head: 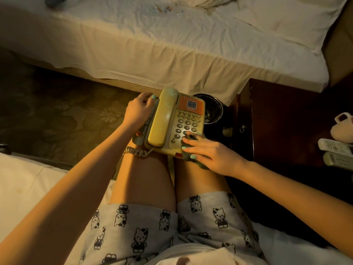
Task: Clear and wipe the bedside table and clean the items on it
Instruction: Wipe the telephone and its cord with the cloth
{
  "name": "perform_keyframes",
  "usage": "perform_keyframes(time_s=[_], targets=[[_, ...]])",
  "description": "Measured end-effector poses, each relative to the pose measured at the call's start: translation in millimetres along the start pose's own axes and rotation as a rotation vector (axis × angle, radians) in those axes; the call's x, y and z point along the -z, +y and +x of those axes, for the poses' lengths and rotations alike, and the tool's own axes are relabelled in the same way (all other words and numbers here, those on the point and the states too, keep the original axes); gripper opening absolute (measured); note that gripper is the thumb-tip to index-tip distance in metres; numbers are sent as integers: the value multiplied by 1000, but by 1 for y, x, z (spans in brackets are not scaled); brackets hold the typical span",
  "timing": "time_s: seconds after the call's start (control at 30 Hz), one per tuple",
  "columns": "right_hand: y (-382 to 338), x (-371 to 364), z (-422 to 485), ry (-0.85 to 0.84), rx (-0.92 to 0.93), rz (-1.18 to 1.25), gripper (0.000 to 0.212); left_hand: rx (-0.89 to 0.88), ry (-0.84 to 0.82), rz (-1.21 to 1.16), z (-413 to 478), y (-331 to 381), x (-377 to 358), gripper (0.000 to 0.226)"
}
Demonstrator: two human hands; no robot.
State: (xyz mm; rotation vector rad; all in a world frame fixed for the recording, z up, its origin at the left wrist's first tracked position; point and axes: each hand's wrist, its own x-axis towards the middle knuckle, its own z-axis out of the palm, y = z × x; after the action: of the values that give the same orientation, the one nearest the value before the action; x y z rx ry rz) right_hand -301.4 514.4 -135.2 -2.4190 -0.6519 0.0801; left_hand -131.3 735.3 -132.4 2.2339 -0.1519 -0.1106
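**Wiping the telephone on the knees, between two beds**

Filling the space beyond the telephone (172, 121) is a bed (172, 44) under a creased white sheet, with a pillow at its far right corner. To the left of the telephone lies a dim carpet (57, 115) with a flower pattern. To its right stands the dark wooden bedside table (286, 115). Nearer than the telephone, a second white bed (28, 184) carries the seated person, who wears grey shorts (152, 226) printed with cats.

The yellowed telephone rests on the person's bare knees, handset in its cradle and keypad facing up. Just beyond it, between the far bed and the table, sits a round black bin (214, 109). Far to the telephone's right, on the table's edge, lie a pale mug (343, 129) and two remote controls (333, 145) (338, 159).

The left grip (137, 111) is curled round the telephone's left side, holding it. The right grip (208, 152) has its fingers closed over a bunched dark cloth (189, 140), pressing it on the near right corner of the keypad. A coiled cord (133, 151) hangs from the telephone's near left corner.
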Motion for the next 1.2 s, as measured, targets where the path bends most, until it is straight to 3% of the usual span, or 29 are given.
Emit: perform_keyframes(time_s=[0.1, 0.17, 0.3, 0.4, 0.57, 0.73, 0.97, 1.2], targets=[[9, 14, -8, -68, -33, -34, 44, 3, -5, 16, 1, 2, -3, 41], [16, 21, -16, -13, -51, -13, 41, 1, -14, 47, 3, 4, -4, 42], [17, 48, -3, 410, -313, 135, 32, -10, -24, 52, 4, 6, -7, 42], [29, 66, 43, 576, -399, 92, 30, -9, -45, 40, 6, 7, -13, 44], [58, 53, 92, 329, -477, 9, 36, 0, -37, 12, 11, 4, -19, 43], [56, 38, 71, 219, -456, -2, 39, 5, -24, 28, 19, -8, -16, 43], [20, 10, 50, 234, -438, -33, 41, -31, -29, 66, 21, -12, -8, 43], [-18, -21, 11, 239, -265, -63, 39, -37, -24, 69, 18, -8, -9, 44]])
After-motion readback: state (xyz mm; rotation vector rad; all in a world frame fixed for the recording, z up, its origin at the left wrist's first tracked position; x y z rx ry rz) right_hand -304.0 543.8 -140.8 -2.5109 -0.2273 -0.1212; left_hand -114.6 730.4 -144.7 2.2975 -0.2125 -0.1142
